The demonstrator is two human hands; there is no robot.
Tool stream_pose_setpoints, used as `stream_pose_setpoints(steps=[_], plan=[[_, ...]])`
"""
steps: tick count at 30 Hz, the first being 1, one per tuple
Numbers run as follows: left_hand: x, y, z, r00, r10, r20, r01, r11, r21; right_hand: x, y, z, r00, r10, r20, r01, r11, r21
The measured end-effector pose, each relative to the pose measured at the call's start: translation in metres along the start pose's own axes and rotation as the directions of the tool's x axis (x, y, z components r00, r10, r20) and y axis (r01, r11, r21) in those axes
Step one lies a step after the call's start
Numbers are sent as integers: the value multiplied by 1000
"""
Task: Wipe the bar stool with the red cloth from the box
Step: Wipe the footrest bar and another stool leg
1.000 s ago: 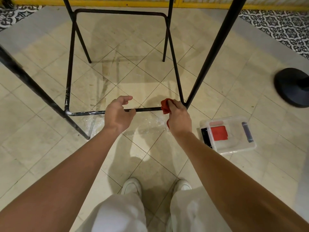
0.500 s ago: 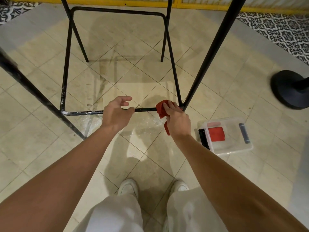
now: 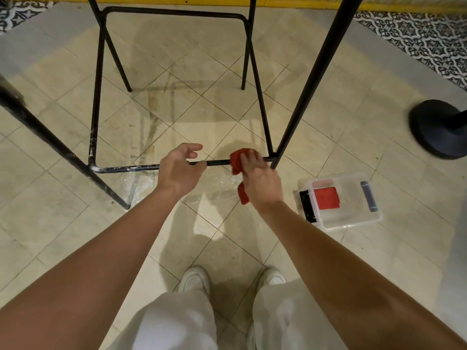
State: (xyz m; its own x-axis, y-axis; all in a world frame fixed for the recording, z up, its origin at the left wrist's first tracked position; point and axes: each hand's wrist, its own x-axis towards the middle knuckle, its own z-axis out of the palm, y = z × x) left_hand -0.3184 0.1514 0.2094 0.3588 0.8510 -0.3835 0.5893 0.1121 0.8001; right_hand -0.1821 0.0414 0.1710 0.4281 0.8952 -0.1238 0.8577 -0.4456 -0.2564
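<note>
The bar stool's black metal frame (image 3: 94,117) stands before me; only its legs and square footrest ring show. My right hand (image 3: 260,178) presses the red cloth (image 3: 237,160) around the near footrest bar (image 3: 126,169), close to the right front leg. A tail of the cloth hangs below my wrist. My left hand (image 3: 179,170) rests on the same bar to the left, thumb under it, fingers loosely curled. The clear plastic box (image 3: 353,218) lies on the floor to the right.
Inside the box are another red cloth (image 3: 327,198), a black item and a dark blue item. A black round stand base (image 3: 439,127) sits at far right. My white shoes (image 3: 194,281) stand on the beige tile floor below the bar.
My right hand has slid the red cloth a little leftward along the footrest bar, away from the corner. My left hand keeps its place on the bar.
</note>
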Motion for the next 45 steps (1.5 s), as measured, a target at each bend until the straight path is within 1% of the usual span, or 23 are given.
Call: stream_pose_setpoints(steps=[2,4,6,7,9,10,11,13,15,17,18,20,23,25,27,29,31,32,35,37,41,44,45], plan=[[0,0,-4,1000,-4,-17,4,1000,-7,0,-19,6,982,-176,71,177,984,-7],[2,-1,-8,1000,1,-25,0,1000,28,7,-30,8,962,-250,113,254,967,-14],[3,-2,-14,1000,-8,-29,9,999,49,15,-32,7,966,-235,111,237,972,-4],[4,-3,-17,999,-11,-31,13,999,52,17,-30,7,977,-195,81,195,981,11],[4,-4,-21,999,-16,-35,19,998,61,21,-27,9,998,-66,10,65,996,57],[4,-5,-23,999,-18,-38,21,998,65,22,-29,12,1000,-17,2,17,998,66],[4,-5,-25,999,-21,-43,23,998,66,21,-34,15,1000,-4,-3,4,998,62],[4,-6,-26,998,-28,-50,31,998,62,19,-46,20,997,-76,-6,76,994,75],[2,-8,-27,999,-21,-43,24,997,71,17,-48,20,981,-193,-9,193,977,94],[0,-10,-29,1000,-1,-30,4,995,97,20,-39,8,959,-271,80,266,962,67],[-1,-12,-31,1000,6,-24,-3,994,107,23,-32,3,950,-284,129,281,959,41],[-2,-16,-34,1000,11,-13,-9,993,118,25,-20,-4,957,-247,152,250,968,-1],[-3,-19,-38,1000,12,-18,-9,989,149,23,-27,-1,994,-99,54,99,995,19],[-4,-21,-38,999,29,-30,-23,983,180,20,-45,7,997,-78,6,78,997,16],[-5,-22,-36,996,74,-52,-59,968,246,18,-61,12,982,-186,21,186,982,18],[-7,-25,-37,988,136,-71,-106,940,323,18,-62,13,947,-312,74,312,950,0],[-9,-27,-42,984,166,-71,-129,920,370,21,-52,8,938,-332,95,334,942,-8],[-9,-29,-45,982,172,-71,-133,915,380,22,-46,5,949,-301,91,303,953,-13],[-7,-31,-54,981,172,-90,-125,913,389,25,-42,5,995,-101,23,101,995,4],[-6,-30,-55,982,153,-110,-100,920,380,25,-57,11,998,-67,-7,67,998,-12],[-6,-30,-50,983,146,-111,-99,932,350,25,-78,18,969,-238,66,237,971,9],[-7,-35,-50,987,135,-90,-98,937,335,26,-67,7,944,-306,125,309,951,-7],[-7,-37,-52,988,128,-89,-92,939,332,26,-63,5,943,-303,134,309,951,-19]])
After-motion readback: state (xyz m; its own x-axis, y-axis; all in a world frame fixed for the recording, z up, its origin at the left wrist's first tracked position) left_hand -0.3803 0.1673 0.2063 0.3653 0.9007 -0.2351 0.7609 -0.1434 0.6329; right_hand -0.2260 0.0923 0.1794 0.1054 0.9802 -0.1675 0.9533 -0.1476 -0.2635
